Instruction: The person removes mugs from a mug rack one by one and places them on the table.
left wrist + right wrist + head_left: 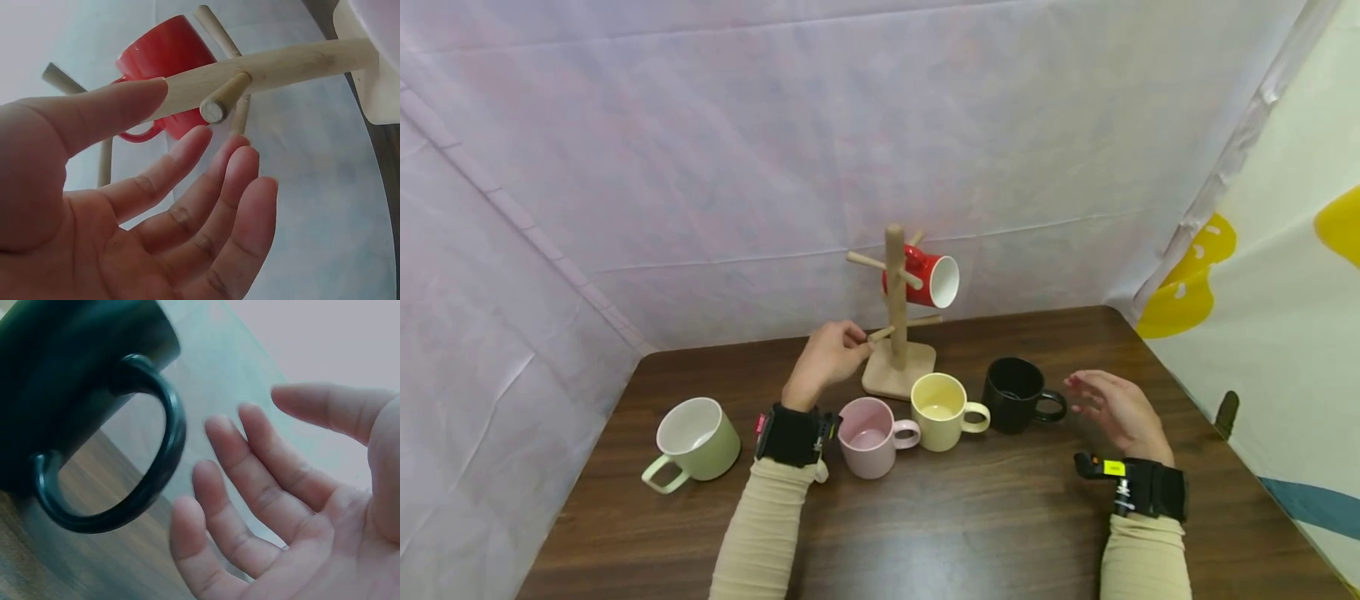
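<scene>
Here, my left hand [829,354] sits at centre frame with fingers loosely spread, touching a lower peg of the wooden mug tree [896,333]. My right hand [1116,412], lower right, is spread open just beside the black mug [1015,393], not touching its handle.

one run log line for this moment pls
left hand open at mug tree peg | right hand open beside black mug handle | red mug hung
</scene>
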Tool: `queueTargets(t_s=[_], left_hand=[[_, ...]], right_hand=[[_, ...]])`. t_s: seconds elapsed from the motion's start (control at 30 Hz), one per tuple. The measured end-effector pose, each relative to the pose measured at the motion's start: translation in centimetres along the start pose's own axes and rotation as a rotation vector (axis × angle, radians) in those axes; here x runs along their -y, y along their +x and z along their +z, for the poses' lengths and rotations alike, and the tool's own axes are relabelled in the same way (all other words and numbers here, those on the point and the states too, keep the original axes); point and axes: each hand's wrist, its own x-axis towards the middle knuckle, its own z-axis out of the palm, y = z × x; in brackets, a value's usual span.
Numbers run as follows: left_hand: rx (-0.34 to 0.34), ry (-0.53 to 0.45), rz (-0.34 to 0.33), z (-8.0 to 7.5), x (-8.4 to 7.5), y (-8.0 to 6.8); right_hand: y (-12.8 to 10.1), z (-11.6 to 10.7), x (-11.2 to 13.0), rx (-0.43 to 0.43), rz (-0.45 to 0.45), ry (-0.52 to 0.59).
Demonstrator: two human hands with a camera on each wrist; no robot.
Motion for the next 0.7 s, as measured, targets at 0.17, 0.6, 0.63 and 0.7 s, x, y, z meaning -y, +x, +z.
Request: queueTargets(t_s=[0.17, 0.6, 0.63, 0.7], left_hand=[[-0.011, 0.052, -0.015, 0.3, -0.1, 1.0], [-0.013, 0.099, 0.002, 0.7, -0.7, 2.5], [-0.01, 0.095, -0.001, 0.8, -0.7, 2.5], [-0.004, 0.089, -0.008, 0.9, -0.7, 2.6]], right_hand=[[-0.2, 0.2, 0.4, -0.003, -0.07, 0.033], [0.0, 1.0, 0.6, 0.046, -0.156, 0.065], [0.0, 1.0, 0.5, 0.049, -0.164, 0.066], [0.1, 1.0, 0.5, 0.056, -0.173, 0.062]])
